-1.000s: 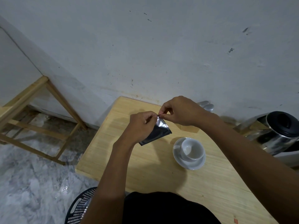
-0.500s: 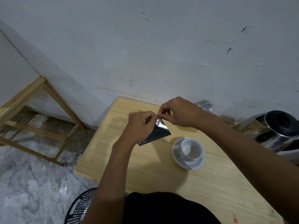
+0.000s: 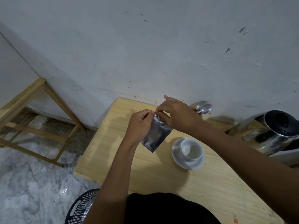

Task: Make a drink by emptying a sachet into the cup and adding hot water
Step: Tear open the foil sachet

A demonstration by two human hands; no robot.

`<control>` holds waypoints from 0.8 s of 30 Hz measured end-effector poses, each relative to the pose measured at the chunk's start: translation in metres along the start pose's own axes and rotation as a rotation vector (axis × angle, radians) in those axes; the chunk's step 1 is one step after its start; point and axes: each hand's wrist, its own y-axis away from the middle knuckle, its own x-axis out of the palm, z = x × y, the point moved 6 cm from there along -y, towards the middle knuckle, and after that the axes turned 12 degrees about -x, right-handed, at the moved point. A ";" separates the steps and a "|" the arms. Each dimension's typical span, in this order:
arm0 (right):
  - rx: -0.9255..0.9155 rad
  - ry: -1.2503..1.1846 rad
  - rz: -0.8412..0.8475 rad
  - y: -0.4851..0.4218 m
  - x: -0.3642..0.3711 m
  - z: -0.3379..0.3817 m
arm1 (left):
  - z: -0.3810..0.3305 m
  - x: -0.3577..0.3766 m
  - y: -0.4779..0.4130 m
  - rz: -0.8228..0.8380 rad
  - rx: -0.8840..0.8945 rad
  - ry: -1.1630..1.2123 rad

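Sachet (image 3: 155, 136) held in air over table (image 3: 113, 143), left of empty cup (image 3: 191, 149), top edge pinched by left hand (image 3: 140, 125) & right hand (image 3: 176, 116); judgement: tear w/ pinches close together, keep pouch upright, then move over cup.
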 end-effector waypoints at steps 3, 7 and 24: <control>-0.075 0.040 -0.029 0.003 0.004 0.001 | 0.005 0.003 -0.002 -0.013 -0.066 0.083; -0.115 0.056 -0.068 0.006 0.001 0.001 | 0.006 0.004 -0.001 0.018 -0.060 0.074; 0.106 -0.211 0.148 0.003 -0.007 -0.011 | -0.003 0.002 0.004 0.001 0.085 -0.145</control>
